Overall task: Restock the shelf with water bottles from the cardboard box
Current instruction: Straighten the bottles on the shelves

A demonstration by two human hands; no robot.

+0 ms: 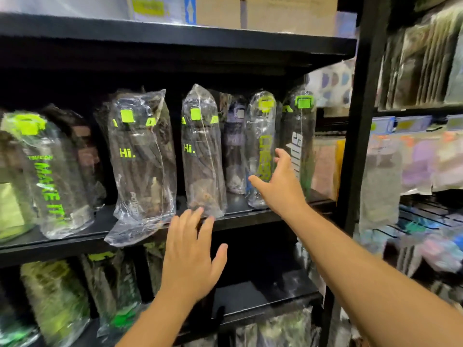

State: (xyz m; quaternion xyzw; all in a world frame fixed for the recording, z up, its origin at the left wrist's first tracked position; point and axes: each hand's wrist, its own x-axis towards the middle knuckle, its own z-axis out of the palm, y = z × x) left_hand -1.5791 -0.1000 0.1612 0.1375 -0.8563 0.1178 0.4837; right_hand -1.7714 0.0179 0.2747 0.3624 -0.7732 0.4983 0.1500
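— While both arms reach toward the black shelf (75,242), what do the hands hold?

— Nothing. The left hand (193,249) is flat, with its fingers straight and a little spread. Its fingertips (198,216) are at the foot of a bagged water bottle marked "Hi." (203,156), right at the shelf's front edge. Whether they touch the wrapper I cannot tell.

— And the right hand?

— The right hand (280,186) is open wide, thumb splayed away from the fingers. It is in front of a clear bottle with green lettering (261,146) and a dark bottle with white lettering (299,136), and it grips neither.

— Where do the other bottles stand?

— In a row on that same shelf, each in clear plastic. A second "Hi." bottle (142,159) stands to the left, and a tilted "MAKE IT" bottle (50,176) is farther left. A purple bottle (234,146) is set back between the first "Hi." one and the clear one. More wrapped bottles stand on the lower shelf (263,296). Cardboard boxes (288,13) sit on top.
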